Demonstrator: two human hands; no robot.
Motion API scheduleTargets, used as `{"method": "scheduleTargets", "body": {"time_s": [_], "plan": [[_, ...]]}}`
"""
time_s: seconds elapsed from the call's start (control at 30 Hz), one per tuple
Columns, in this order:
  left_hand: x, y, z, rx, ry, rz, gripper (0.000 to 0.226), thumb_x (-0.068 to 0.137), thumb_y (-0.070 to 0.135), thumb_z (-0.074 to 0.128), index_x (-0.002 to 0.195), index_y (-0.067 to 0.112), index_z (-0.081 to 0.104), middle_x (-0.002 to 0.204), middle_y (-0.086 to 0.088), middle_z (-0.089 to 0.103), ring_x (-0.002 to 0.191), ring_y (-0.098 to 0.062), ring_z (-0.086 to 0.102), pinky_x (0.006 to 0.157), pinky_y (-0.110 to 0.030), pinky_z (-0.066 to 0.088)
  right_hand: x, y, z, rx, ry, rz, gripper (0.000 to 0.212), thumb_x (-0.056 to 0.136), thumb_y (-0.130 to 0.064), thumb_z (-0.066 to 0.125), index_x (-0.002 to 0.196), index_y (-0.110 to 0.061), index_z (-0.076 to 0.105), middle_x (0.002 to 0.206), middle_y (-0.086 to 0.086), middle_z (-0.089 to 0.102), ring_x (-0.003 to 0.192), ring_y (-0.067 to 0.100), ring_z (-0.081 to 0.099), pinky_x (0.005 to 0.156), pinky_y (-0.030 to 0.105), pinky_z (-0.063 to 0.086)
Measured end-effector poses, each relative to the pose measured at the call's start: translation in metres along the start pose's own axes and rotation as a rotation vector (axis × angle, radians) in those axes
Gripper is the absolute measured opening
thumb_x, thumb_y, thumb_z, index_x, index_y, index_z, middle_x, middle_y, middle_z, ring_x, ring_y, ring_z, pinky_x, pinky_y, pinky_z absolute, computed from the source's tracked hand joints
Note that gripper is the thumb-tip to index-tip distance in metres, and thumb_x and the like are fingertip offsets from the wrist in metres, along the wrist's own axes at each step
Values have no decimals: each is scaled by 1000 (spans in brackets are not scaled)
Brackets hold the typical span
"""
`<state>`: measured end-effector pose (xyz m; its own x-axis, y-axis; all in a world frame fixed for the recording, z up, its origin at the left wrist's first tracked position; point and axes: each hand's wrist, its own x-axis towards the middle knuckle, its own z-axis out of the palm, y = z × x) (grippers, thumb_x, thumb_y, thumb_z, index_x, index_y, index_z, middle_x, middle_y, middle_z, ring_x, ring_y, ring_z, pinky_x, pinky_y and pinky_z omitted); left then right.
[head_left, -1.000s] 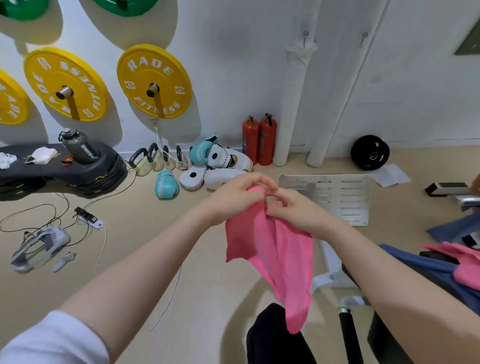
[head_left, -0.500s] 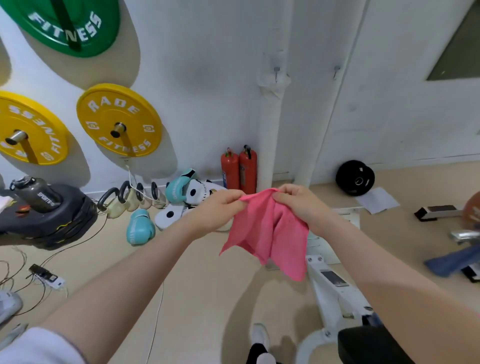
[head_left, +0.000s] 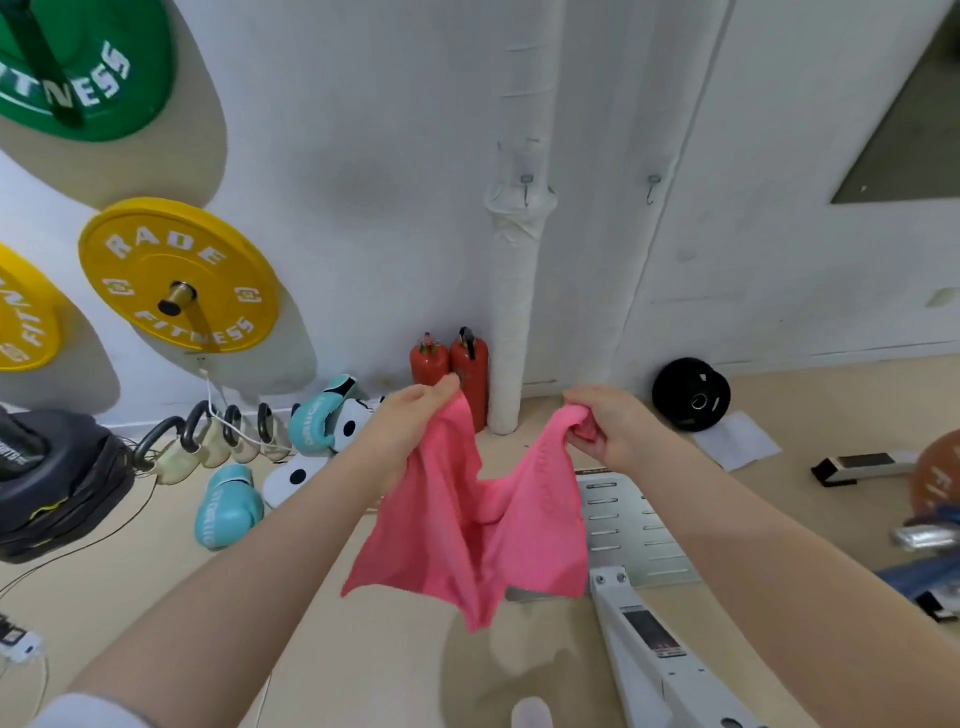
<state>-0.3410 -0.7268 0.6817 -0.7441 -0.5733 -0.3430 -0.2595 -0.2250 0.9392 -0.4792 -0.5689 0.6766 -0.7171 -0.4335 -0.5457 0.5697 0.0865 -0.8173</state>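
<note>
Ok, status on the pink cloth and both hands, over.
Left hand pinching one top corner, right hand gripping the other. Pink cloth hangs sagging between them, above the floor. Nothing blocking it.

The person wore a white short sleeve (head_left: 88, 709), and only its soft, rounded hem showed, at the left upper arm low in the corner. Below it both forearms were bare to the wrist. The left hand (head_left: 410, 423) and the right hand (head_left: 618, 428) were bare too. Near the floor a rounded white toe (head_left: 530, 714) showed, plain and unmarked. I could not tell whether it was a shoe or a sock.
</note>
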Motion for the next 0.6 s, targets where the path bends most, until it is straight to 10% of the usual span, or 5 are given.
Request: {"method": "scheduleTargets", "body": {"time_s": [0.27, 0.4, 0.6], "plan": [[24, 11, 0, -389, 193, -51, 24, 90, 17, 56, 66, 17, 54, 46, 3, 59, 44, -9, 58, 44, -19, 47, 18, -14, 11, 370, -362, 41, 32, 86, -7, 40, 77, -7, 71, 65, 4, 66, 50, 11, 62, 49, 19, 54], [34, 12, 2, -475, 79, -26, 24, 95, 17, 47, 72, 12, 54, 57, -3, 60, 45, -8, 60, 43, -17, 49, 29, -5, 18, -198, -392, -182, 42, 82, 15, 40, 91, -18, 64, 75, 0, 67, 67, 10, 62, 63, 21, 55], [54, 10, 3, -402, 44, 39, 16, 93, 16, 52, 79, 11, 57, 63, -3, 60, 47, -6, 60, 44, -16, 48, 73, 7, 23, -1165, 98, -505, 22, 84, -18, 55, 96, -17, 74, 93, 9, 70, 86, 23, 61, 71, 29, 45]]}}
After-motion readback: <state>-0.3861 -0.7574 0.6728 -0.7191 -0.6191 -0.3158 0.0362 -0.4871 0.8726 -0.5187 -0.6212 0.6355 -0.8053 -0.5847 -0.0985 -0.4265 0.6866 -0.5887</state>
